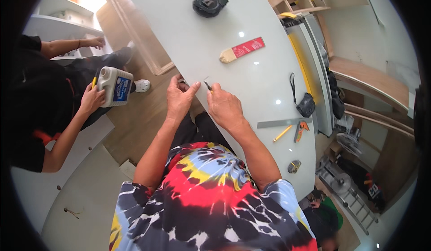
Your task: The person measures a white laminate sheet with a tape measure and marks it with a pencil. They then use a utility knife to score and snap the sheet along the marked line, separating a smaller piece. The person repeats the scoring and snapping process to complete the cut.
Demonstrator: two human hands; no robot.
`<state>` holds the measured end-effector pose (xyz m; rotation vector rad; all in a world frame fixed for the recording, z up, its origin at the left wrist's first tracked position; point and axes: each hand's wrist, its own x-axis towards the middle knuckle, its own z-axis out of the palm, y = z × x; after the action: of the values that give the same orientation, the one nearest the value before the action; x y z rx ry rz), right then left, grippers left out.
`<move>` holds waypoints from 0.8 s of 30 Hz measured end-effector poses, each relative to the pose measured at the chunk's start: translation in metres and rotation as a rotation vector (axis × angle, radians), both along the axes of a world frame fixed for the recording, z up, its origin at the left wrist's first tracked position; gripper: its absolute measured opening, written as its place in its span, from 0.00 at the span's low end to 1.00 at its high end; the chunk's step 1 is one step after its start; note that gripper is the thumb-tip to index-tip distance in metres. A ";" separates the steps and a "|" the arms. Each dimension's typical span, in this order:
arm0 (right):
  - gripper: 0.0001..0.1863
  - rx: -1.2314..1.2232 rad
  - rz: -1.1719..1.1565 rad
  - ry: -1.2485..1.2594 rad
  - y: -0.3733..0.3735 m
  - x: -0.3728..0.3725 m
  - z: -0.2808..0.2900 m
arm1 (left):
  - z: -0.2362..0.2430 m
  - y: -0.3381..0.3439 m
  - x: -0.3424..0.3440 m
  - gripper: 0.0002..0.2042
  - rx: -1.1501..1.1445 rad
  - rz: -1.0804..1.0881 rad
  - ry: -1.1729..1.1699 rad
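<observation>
At the left edge of the white table, my two hands are close together. My right hand is closed around a utility knife, its thin blade pointing up and left over the tabletop. My left hand is at the table's edge, fingers curled and thumb stretched toward the blade. Something small and greyish shows between those fingers, but I cannot make out what it is. Beyond my hands lies a putty-coloured brush or scraper with a red sleeve.
Tape measures, a steel ruler, a yellow pencil and an orange-handled tool lie on the table. On the left, another person holds a white jug. A ladder and wooden shelving are at right.
</observation>
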<state>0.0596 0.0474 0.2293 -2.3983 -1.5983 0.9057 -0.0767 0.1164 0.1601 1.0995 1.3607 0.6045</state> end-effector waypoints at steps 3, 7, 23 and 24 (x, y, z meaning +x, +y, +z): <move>0.12 -0.023 -0.003 0.026 0.003 -0.001 0.003 | 0.002 0.000 0.001 0.27 -0.063 0.057 -0.081; 0.12 -0.076 -0.004 0.038 0.003 0.000 0.001 | 0.000 0.002 0.002 0.26 -0.109 0.040 -0.068; 0.11 -0.073 0.002 0.011 0.006 -0.002 0.002 | 0.008 0.007 0.006 0.23 -0.123 0.023 -0.095; 0.11 -0.065 0.006 -0.011 0.007 -0.003 0.002 | 0.008 0.007 0.006 0.22 -0.127 0.022 -0.086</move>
<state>0.0570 0.0539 0.2316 -2.4468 -1.6051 0.9613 -0.0703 0.1234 0.1684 0.9472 1.3197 0.5679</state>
